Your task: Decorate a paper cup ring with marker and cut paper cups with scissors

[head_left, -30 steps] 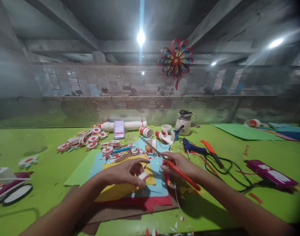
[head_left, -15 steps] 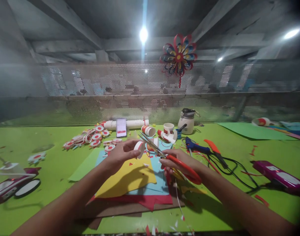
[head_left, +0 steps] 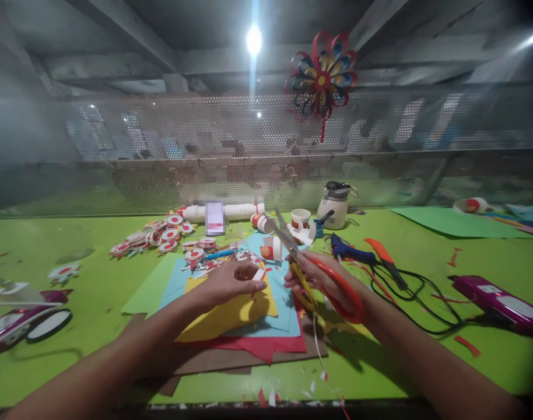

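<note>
Scissors (head_left: 319, 274) gripped in right hand (head_left: 312, 275), blades up, left hand (head_left: 229, 281) pinching paper scrap (head_left: 258, 274)

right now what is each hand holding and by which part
The right hand holds the scissors by their orange handle loops, blades pointing up and away. The left hand pinches a small white and red paper piece at its fingertips.

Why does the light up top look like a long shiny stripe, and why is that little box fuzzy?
Head view: the ceiling lamp flares into a vertical streak of glare; the small upright rectangle by the white tube is pixelated; the far background behind the mesh is hazy; picture edges bend and darken.
</note>
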`<state>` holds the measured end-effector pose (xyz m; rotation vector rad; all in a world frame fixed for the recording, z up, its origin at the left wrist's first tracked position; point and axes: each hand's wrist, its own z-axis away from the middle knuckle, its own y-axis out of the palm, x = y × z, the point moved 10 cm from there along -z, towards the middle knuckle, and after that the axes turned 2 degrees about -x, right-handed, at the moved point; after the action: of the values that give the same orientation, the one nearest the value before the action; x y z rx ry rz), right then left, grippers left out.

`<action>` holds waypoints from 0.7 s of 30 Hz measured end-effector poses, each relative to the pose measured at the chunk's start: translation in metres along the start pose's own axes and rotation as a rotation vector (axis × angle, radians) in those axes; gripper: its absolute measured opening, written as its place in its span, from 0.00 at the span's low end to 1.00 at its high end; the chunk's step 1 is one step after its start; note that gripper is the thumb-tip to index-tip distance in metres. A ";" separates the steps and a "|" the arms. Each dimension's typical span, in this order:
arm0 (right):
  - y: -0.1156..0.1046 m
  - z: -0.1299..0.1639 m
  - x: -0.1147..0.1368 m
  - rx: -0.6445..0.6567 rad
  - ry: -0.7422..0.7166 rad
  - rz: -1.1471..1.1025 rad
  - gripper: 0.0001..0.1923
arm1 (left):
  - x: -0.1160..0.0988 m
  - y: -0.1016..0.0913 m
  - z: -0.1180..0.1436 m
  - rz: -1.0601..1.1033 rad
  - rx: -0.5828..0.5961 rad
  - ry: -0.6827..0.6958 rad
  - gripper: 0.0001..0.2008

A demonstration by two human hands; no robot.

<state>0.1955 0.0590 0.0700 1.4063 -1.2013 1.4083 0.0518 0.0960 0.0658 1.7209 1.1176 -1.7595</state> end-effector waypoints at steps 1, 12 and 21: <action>-0.005 0.000 0.000 -0.014 -0.014 -0.011 0.21 | 0.002 0.002 0.001 -0.006 0.016 -0.011 0.13; -0.005 0.025 0.033 0.107 -0.226 0.407 0.22 | -0.009 -0.013 0.007 0.311 -0.029 0.086 0.27; 0.006 0.040 0.039 0.128 -0.264 0.783 0.13 | 0.005 -0.039 0.006 0.407 -0.151 0.145 0.27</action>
<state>0.1970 0.0160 0.1054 1.2831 -2.0042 1.8731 0.0169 0.1151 0.0697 1.8481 0.8534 -1.2909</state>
